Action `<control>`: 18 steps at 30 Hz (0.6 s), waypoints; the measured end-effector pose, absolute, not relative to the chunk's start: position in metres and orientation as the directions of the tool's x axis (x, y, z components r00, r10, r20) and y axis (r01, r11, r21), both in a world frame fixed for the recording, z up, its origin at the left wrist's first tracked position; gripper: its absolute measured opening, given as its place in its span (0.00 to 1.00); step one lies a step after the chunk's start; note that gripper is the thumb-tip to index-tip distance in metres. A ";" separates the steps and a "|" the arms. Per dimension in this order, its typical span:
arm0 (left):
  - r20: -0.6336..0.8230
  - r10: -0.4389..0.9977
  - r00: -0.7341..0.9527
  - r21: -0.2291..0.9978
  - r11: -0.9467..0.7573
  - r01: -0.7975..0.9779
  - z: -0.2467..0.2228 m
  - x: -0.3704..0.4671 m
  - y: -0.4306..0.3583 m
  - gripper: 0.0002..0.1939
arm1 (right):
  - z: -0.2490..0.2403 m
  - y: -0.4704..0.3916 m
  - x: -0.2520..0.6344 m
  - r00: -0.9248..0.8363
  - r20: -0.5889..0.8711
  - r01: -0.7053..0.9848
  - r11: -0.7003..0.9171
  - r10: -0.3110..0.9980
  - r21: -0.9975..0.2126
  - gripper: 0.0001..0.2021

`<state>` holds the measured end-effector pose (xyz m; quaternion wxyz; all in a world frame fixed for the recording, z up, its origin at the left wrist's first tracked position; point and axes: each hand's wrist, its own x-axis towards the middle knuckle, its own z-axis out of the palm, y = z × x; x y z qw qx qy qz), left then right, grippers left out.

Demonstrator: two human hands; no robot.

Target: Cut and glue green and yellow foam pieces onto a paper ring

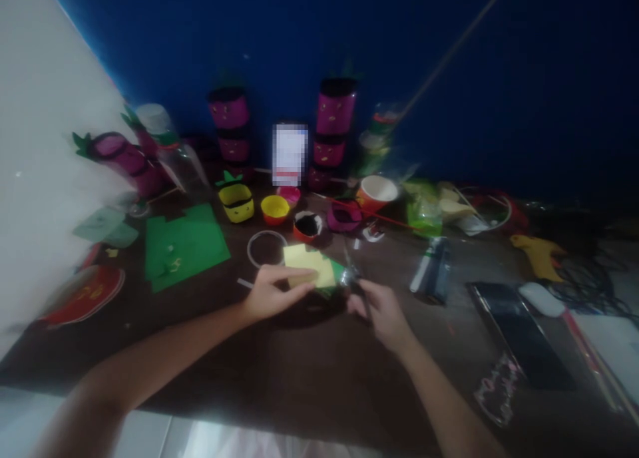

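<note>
In the middle of the dark table, my left hand (279,290) pinches a pale yellow sheet (308,265) between thumb and fingers, with green material (338,271) showing under its right side. Just to the right, my right hand (377,305) is closed around the handles of scissors (353,275), whose blades point up and away beside the green piece. The picture is blurred, so whether the blades touch it cannot be made out. A clear ring (267,232) lies behind my left hand.
Small cups, including a yellow one (236,202), stand behind the hands. Green sheets (184,245) lie at the left. A dark phone-like slab (519,331) and a yellow glue gun (539,255) are at the right. Purple figures (337,115) stand along the wall.
</note>
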<state>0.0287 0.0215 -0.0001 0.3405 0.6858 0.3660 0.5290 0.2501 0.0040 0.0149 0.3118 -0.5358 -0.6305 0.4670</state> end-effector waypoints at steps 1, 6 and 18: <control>0.459 0.873 0.164 0.866 -0.481 0.140 -0.001 0.029 0.022 0.11 | 0.015 0.005 0.251 -0.180 -0.059 0.469 0.033 0.982 -0.883 0.15; 0.267 0.964 -0.018 0.964 -0.267 0.016 -0.004 0.030 0.027 0.10 | 0.010 0.010 0.256 -0.034 0.201 0.790 0.149 0.979 -0.595 0.11; 0.174 0.962 -0.208 0.956 -0.216 -0.198 0.002 0.033 0.034 0.11 | 0.010 0.018 0.269 -0.134 0.465 0.895 0.308 0.875 -0.323 0.13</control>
